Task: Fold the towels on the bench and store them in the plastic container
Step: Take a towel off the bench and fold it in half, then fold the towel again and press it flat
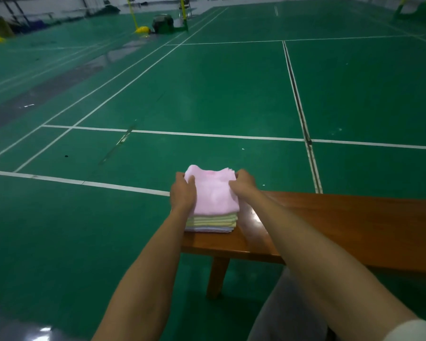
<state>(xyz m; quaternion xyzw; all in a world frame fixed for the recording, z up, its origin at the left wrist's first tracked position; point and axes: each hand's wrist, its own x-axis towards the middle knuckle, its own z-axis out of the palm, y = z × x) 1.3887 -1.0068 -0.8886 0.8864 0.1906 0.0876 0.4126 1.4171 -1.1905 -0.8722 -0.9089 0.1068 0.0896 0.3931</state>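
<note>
Head cam: 1 stack of folded towels (213, 212) at the left end of 1 wooden bench (342, 225), pink towel (214, 193) on top, yellow and white layers under, exact count unclear. Left hand (182, 193) and right hand (242, 184), 2 total, both w/ fingers curled gripping the pink towel's sides.

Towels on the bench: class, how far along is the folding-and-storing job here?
Done: a stack of folded towels sits at the end of the bench, pink towel on top. In hand: the left hand and right hand grip the pink towel's two sides. Left: storing; no plastic container is in view, and no unfolded towels show on the bench.
</note>
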